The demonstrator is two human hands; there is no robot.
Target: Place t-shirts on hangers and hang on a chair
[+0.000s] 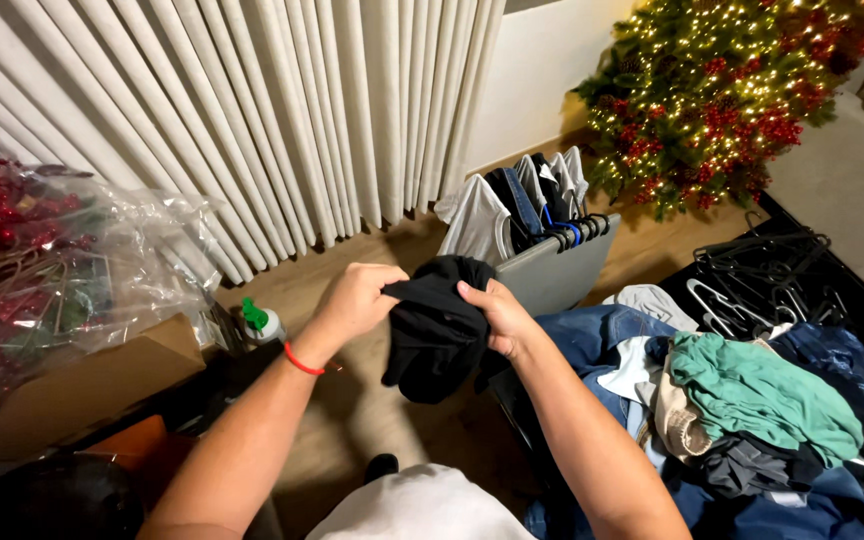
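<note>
1. Both hands are clamped on the black garment [435, 330], held up in the air in front of the person's chest, above the wooden floor [372, 420].
2. Left hand [352, 300] pinches the top edge on its side, thumb over the fabric, fingers curled shut. Red band [302, 360] on that wrist.
3. Right hand [497, 315] grips the opposite top edge, also closed on the cloth. The two hands are near each other, with cloth bunched between them.
4. Judgement: to handle it well, spread the hands apart along the edge so the bunch opens, and keep both pinches firm so the lower part hangs free without twisting.
5. Garment look: plain black, soft, matte, crumpled. The lower part droops in folds below the hands. I cannot tell what kind of garment it is.
6. Nearby: a grey bin [552, 270] of clothes on hangers just behind the garment; a clothes pile [752, 400] with a green piece on top to the person's right; loose hangers [762, 270] beyond it.
7. Also there: a lit tree [722, 90] top right, a curtain [252, 110] behind, a cardboard box [82, 385] under clear plastic wrap on the left, and a green-capped bottle [262, 322] on the floor.
</note>
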